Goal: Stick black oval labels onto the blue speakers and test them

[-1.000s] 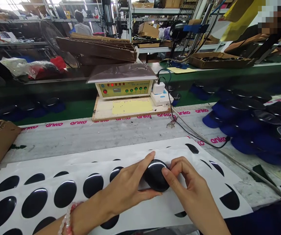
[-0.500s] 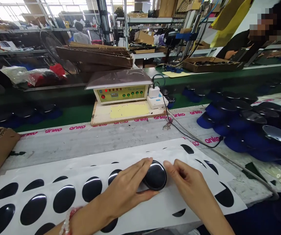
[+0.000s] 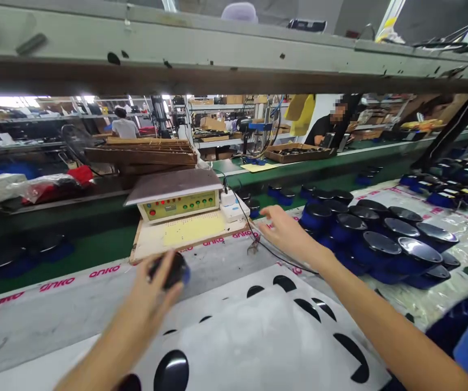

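My left hand (image 3: 149, 290) is closed around a dark blue round part with a glossy black oval top (image 3: 179, 269). It is held above the work surface, left of the white sheets, and motion blurs it. My right hand (image 3: 285, 228) hangs in the air with its fingers apart and holds nothing I can see. It is just left of a stack of blue parts with shiny black oval tops (image 3: 380, 243). Beneath both arms lie white sheets (image 3: 254, 331) bearing black oval stickers (image 3: 171, 370).
Behind the hands stands a yellow-fronted control box (image 3: 181, 203) with lit buttons, beside a white plug adapter (image 3: 229, 198). A black cable (image 3: 274, 252) crosses the table. Beyond is a green conveyor (image 3: 95, 239) with more blue parts. A beam (image 3: 217, 51) spans overhead. A person (image 3: 327, 125) sits across.
My left hand has moved left with the blue part, off the sheets. My right hand has moved away from it, up toward the stack, and its fingers have spread. The camera view has tilted upward.
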The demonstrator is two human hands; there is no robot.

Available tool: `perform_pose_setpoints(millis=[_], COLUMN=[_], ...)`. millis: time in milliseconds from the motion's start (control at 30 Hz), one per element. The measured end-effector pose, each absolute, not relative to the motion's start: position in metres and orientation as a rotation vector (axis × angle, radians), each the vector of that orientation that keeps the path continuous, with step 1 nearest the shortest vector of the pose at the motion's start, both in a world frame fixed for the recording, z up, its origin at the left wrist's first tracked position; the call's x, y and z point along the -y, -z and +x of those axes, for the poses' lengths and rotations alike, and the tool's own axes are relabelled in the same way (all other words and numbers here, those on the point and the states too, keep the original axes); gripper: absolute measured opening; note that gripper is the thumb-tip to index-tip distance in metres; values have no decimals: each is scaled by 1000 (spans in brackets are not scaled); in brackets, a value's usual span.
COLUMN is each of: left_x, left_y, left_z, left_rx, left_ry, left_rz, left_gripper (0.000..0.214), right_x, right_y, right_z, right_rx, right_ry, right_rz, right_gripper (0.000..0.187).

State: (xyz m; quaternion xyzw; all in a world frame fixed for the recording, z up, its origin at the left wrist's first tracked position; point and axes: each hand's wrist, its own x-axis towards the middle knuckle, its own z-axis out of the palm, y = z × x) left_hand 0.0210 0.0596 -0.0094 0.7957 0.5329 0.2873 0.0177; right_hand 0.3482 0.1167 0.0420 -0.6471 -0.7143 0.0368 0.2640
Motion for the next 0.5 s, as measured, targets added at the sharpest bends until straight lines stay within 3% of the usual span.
perform_pose_setpoints(millis=[100, 233, 367, 500], left_x=[-124, -179, -202, -194], left_y=[-5, -2, 8, 7], left_z=[-36, -78, -84, -79], left_rx=[-2056, -2293, -2382, -2342], left_ry=[-882, -995, -1096, -1091], left_rz=[2232, 2049, 1979, 2068], left_gripper=[64, 62, 53, 60], right_x=[-193, -258, -281, -299], right_y=[-32, -14, 0, 9], right_z=[358, 377, 386, 376], right_rx=[1978, 2041, 2076, 2024], right_ry=[-73, -106, -106, -86], right_rz=[-1746, -1739, -1745, -1874], right_gripper=[34, 32, 32, 32])
